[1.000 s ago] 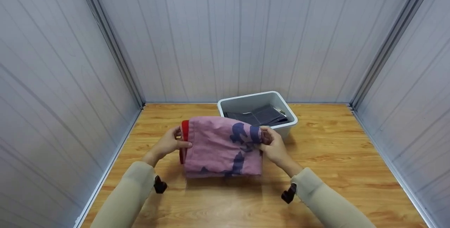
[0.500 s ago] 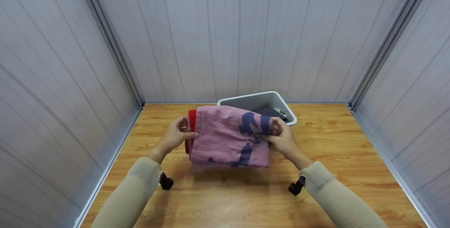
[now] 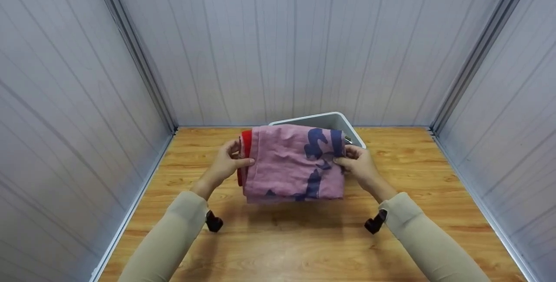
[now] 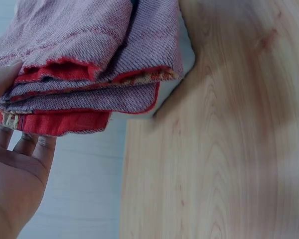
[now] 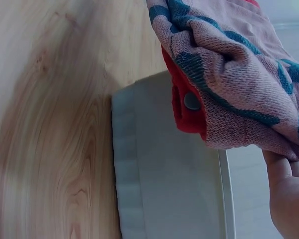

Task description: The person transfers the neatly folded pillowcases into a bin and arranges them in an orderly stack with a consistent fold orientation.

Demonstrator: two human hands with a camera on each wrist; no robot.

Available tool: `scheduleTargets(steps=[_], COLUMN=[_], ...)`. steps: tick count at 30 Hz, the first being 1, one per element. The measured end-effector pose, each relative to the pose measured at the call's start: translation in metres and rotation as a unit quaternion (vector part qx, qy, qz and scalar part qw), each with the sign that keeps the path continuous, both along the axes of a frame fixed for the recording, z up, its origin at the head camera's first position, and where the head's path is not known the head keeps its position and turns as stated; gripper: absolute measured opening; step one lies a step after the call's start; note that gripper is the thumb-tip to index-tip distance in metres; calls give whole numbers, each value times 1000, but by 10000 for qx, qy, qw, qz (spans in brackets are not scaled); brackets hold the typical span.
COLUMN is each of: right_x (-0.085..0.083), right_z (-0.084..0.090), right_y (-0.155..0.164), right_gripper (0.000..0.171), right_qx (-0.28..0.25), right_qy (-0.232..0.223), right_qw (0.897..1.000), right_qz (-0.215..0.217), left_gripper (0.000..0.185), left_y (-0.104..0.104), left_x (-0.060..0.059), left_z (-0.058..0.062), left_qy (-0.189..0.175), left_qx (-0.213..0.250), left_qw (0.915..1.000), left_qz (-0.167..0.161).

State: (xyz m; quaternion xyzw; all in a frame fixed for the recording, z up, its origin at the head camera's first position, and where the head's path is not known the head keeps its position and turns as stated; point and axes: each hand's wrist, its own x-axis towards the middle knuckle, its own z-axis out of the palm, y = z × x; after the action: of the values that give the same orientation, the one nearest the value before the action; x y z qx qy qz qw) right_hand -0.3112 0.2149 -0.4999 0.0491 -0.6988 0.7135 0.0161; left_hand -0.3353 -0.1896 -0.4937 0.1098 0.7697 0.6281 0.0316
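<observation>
Folded pink garment (image 3: 295, 162): gripped at both ends by left hand (image 3: 226, 165) and right hand (image 3: 361, 167), lifted off the table (image 3: 425, 195). Folding looked finished; it hung beside the bin (image 3: 336, 121) at the table's far edge, not yet inside.

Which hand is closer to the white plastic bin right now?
Right. The right hand holds the folded pink cloth beside the white plastic bin's front corner; the left hand grips the cloth's far side, away from the bin.

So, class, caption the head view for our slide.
Both hands, left hand and right hand, hold a folded pink garment above a white bin.
</observation>
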Motion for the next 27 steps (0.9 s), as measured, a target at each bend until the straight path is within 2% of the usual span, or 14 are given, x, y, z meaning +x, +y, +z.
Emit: scheduleTargets(steps=[11,18,24,27], right_x=[-5,-9,-15,-18], right_z=[4,10,13,12], right_y=[15,24,30,33], right_gripper=[26,39,45,46], right_qx=[189,417,888,1190], right_qy=[-175,-314,-298,-267], right_qw=[9997,9985,9949,9915], right_qz=[-6,157,373,462], left_gripper=[38,35,34,33], left_y=[20,29,35,39], left_x=[-1,1,-2,-3], left_z=[-3,0,3,4], left_qy=[22,-76,-309,-435], left_qx=[516,604,621,574], left_qw=[9985,9981,9976,9974], left_qz=[165,127,36,98])
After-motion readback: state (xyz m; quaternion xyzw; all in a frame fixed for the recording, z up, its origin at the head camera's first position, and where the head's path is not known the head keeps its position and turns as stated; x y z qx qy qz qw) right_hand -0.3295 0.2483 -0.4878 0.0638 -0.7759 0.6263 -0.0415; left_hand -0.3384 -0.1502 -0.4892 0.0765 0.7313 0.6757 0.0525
